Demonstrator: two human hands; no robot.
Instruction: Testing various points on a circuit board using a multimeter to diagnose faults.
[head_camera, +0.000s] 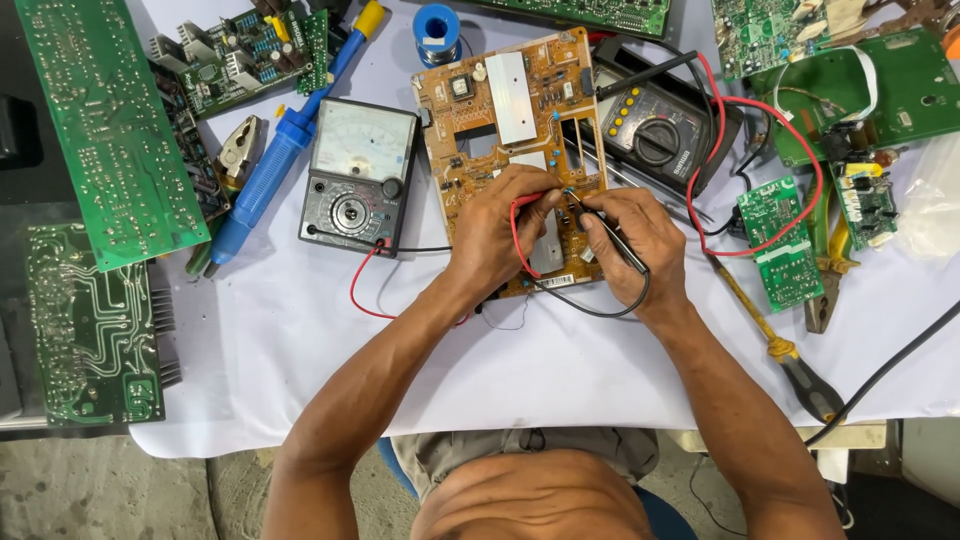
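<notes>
We are pressing our left hand, its grip pinching the red probe, onto the orange circuit board, which is lying mid-surface. Our right hand, grip closed around the black probe, is touching the same board. The analog multimeter is sitting just left of the board.

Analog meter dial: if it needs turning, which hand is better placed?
Left, probably. The analog meter sits on the left hand's side of the orange board, with bare cloth between. The right hand, holding the black probe, would have to cross over the left. The left must set down the red probe first.
</notes>
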